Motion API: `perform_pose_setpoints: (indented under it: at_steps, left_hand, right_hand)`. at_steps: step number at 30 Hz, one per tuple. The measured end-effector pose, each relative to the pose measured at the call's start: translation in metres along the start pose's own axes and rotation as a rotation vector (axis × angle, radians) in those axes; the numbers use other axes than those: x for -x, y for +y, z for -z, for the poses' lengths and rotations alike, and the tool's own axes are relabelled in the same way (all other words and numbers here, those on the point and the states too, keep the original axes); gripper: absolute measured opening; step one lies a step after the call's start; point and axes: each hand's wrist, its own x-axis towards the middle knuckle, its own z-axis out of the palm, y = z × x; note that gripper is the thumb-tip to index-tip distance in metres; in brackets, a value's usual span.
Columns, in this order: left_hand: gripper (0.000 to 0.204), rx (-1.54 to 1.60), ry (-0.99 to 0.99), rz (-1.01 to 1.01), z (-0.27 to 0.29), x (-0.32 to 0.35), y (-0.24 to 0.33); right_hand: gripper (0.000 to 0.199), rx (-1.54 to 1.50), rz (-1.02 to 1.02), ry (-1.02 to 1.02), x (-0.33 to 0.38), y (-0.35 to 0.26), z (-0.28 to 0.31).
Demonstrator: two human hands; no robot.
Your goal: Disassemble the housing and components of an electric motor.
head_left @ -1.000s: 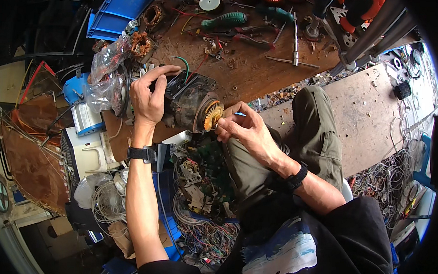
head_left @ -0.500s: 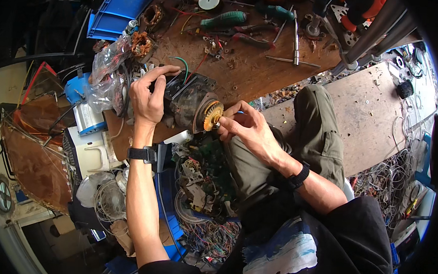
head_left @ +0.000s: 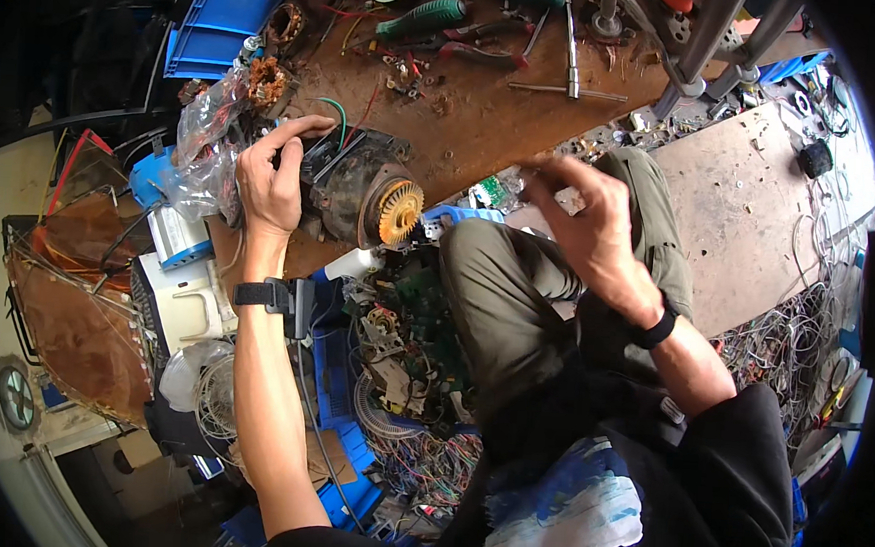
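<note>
A dark, grimy electric motor (head_left: 347, 198) lies at the near edge of the wooden bench, its yellowed fan wheel (head_left: 400, 212) facing right and toward me. Around the motor's left end curves my left hand (head_left: 271, 185). Its index finger reaches over the far side, and the thumb stands beside the housing; the other fingertips are hidden. Green and red wires rise from the motor. Away to the right, above my knee, hovers my right hand (head_left: 596, 218), clear of the fan wheel. Its fingers are bent and smeared by motion, so anything between them cannot be made out.
Pliers (head_left: 486, 54), a green-handled screwdriver (head_left: 423, 18) and a T-shaped metal wrench (head_left: 573, 56) lie farther back on the bench. Copper coils (head_left: 267, 81) and a blue bin (head_left: 223, 20) stand at the far left. Circuit-board scrap (head_left: 419, 323) fills a blue crate below.
My right hand has left the fan wheel's centre and moved right, up over my knee. My left hand stays at the motor's end. The whole view has shifted slightly.
</note>
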Motion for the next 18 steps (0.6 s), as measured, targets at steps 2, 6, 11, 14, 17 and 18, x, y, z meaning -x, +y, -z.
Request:
perform_pose_setpoints:
  at_steps: [2,6,11,14,17,18]
  left_hand:
    - [0.038,-0.009,-0.004,0.011,0.000,0.000,0.000]
    - [0.039,-0.022,0.007,0.011,-0.003,0.002,0.000]
    - [0.039,-0.057,0.021,-0.011,-0.001,0.003,0.001]
    - [0.040,-0.055,0.031,0.002,-0.001,0.007,-0.001]
    - [0.040,-0.025,0.029,-0.013,-0.003,0.004,0.001]
    - [0.040,-0.025,0.026,-0.009,-0.003,0.004,0.001]
  right_hand:
    - [0.033,0.123,0.116,0.065,-0.011,-0.006,0.012]
    - [0.035,0.281,0.342,0.093,-0.028,-0.007,0.031]
    - [0.034,0.327,0.435,0.096,-0.036,0.006,0.032]
    - [0.035,0.331,0.446,0.069,-0.026,0.011,0.031]
    - [0.038,0.352,0.481,0.049,-0.023,0.024,0.038]
    - [0.040,0.361,0.509,0.032,-0.024,0.028,0.038]
